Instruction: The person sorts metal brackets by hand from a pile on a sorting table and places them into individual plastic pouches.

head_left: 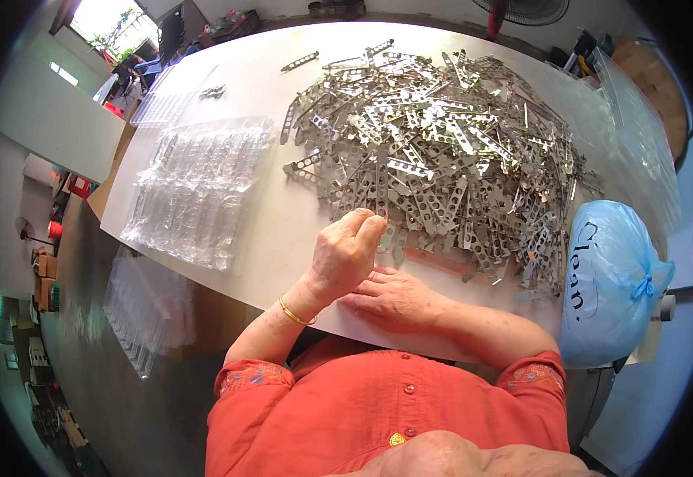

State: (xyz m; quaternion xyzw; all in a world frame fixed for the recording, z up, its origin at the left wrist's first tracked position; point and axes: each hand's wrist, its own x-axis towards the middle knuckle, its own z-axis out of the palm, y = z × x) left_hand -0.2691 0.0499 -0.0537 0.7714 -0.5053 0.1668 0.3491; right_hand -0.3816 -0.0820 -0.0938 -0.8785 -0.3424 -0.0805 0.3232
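Observation:
My left hand (pixel 348 253), with a gold bangle (pixel 296 312) at the wrist, is closed in a pinch at the near edge of a large heap of punched metal strips (pixel 434 151). One metal strip (pixel 382 187) with round holes lies in line with the pinched fingertips; I cannot tell whether they grip it. Close below, my right hand (pixel 398 299) rests palm down on the white tabletop (pixel 271 238) near its front edge. Its fingers are stretched toward the left hand, and their tips are partly hidden behind it.
Clear plastic trays (pixel 195 191) lie on the left side of the table, with more clear plastic trays (pixel 152 306) lower down beyond its edge. A tied blue bag (pixel 613 282) marked "Clean" stands at the right. Clear plastic sheets (pixel 632 135) lie at the far right, and a fan (pixel 529 9) stands behind.

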